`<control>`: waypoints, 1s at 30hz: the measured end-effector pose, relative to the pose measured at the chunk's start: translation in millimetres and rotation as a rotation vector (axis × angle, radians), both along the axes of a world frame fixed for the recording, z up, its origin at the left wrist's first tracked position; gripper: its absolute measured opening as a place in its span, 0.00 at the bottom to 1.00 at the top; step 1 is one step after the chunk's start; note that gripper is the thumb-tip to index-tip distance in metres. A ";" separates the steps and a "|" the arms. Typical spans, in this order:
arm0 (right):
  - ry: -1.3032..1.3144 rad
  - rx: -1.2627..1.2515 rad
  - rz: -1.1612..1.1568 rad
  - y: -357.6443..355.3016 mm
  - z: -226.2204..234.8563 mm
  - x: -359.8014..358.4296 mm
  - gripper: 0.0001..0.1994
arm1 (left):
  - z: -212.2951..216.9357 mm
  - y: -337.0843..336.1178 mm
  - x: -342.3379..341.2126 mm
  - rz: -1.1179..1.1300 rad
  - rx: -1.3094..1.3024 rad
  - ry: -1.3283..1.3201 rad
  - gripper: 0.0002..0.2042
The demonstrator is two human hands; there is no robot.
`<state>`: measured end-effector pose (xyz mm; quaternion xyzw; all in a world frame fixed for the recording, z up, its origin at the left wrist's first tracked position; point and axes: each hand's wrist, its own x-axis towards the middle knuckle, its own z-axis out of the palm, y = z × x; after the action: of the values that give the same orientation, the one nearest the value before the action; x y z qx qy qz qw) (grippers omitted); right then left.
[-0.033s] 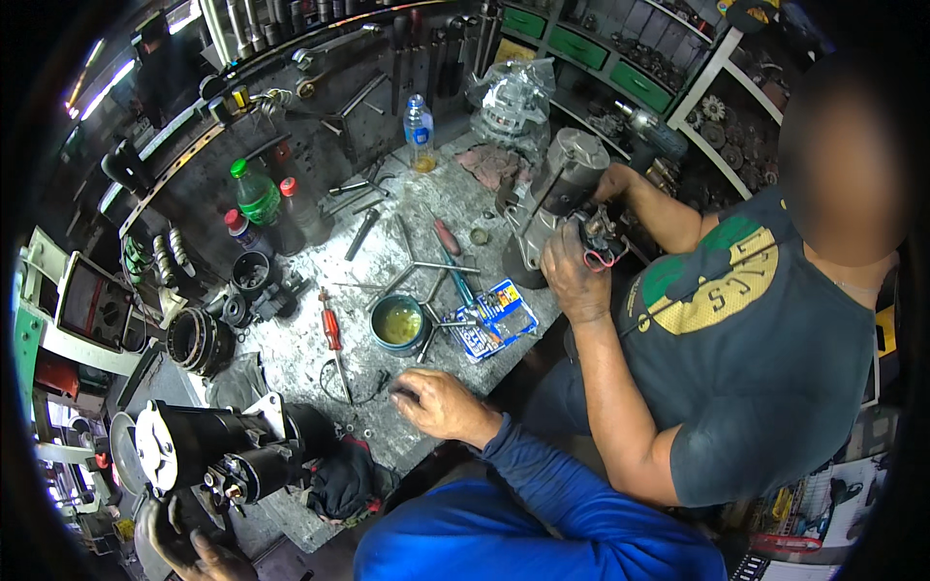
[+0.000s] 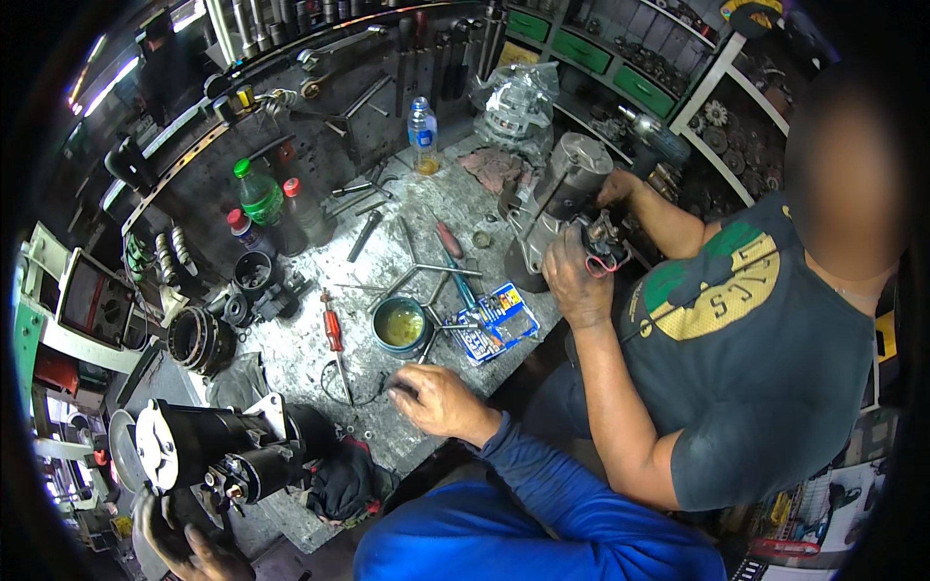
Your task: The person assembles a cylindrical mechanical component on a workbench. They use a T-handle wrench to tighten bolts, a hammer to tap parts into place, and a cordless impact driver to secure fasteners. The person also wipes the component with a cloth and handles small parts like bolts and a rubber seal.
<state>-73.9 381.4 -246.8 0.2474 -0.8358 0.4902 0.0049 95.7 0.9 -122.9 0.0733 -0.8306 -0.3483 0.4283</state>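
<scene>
At the lower left a black starter motor (image 2: 208,436) with a pale metal end plate lies on its side, its smaller cylinder (image 2: 257,474) facing me. My left hand (image 2: 199,542) is just below its left end, fingers curved and apart from the thumb; contact with the motor is unclear. At the bench's front edge rests my right hand (image 2: 441,402), its blackened fingers curled in. A thin black loop (image 2: 356,395) lies beside those fingertips; whatever they hold is hidden. Beyond that hand stand a round tub (image 2: 400,326) of yellowish grease and a red-handled screwdriver (image 2: 332,329).
To the right a co-worker's hands (image 2: 578,281) hold a grey motor (image 2: 572,174) upright. A three-armed wrench (image 2: 415,263), a blue packet (image 2: 499,324) and a dark cloth (image 2: 349,481) lie on the metal bench (image 2: 291,358). Bottles (image 2: 260,198) stand toward the back.
</scene>
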 end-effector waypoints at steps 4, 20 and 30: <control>0.050 -0.128 -0.044 -13.7 48.7 -39.7 0.08 | 37.8 -14.1 -32.4 0.032 -0.261 -0.180 0.24; -0.050 -0.293 0.218 -71.0 55.2 -118.8 0.07 | 78.4 63.8 -154.0 -0.223 -0.263 -0.576 0.25; 0.095 -0.151 0.031 -53.8 75.6 -178.8 0.06 | 79.6 56.7 -165.1 -0.233 -0.274 -0.578 0.21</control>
<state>-252.7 327.6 -171.1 0.2822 -0.7913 0.5396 0.0555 -69.4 57.6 -43.3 0.0155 -0.9595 -0.2448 0.1384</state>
